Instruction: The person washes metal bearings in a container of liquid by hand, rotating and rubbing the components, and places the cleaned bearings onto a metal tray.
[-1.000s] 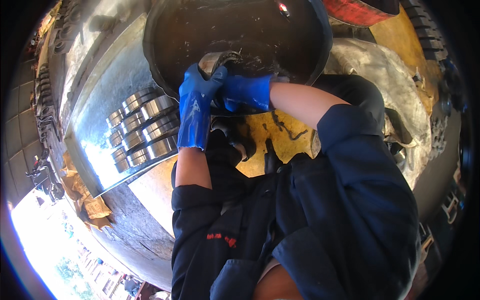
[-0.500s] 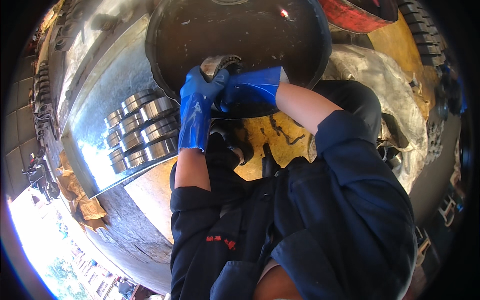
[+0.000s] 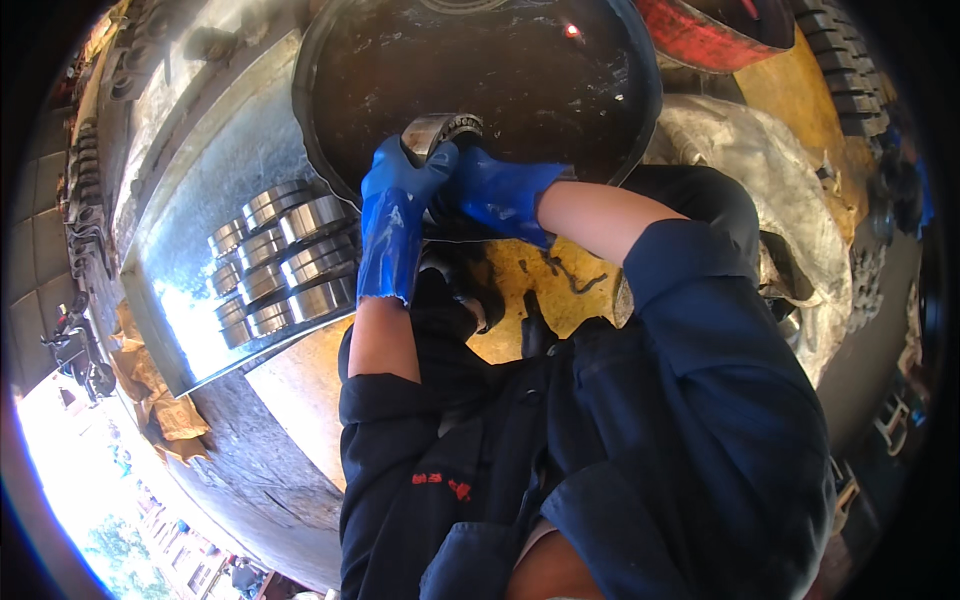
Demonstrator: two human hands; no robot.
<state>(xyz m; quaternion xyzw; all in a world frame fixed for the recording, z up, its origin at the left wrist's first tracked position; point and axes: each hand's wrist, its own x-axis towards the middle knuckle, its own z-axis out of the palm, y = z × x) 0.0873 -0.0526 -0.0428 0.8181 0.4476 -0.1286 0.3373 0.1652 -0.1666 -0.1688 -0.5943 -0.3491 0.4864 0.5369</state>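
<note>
Both my hands wear blue rubber gloves and hold a round metal bearing [image 3: 440, 130] over a large black basin [image 3: 330, 110] of dark liquid. My left hand [image 3: 400, 205] grips the bearing's left side, fingers wrapped over its rim. My right hand [image 3: 495, 190] grips it from the right and below. The bearing is tilted, its shiny outer ring and rollers showing above the gloves. My dark blue sleeves are pushed up the forearms.
Several clean shiny bearings [image 3: 285, 260] stand in rows on a metal tray [image 3: 190, 200] to the left. Crumpled brown paper [image 3: 160, 400] lies at the tray's lower edge. A red tub [image 3: 700, 35] and grey cloth [image 3: 780, 200] sit at the right.
The bearing has come up out of the dark liquid between my gloves and now sits higher and more exposed; both hands rose with it.
</note>
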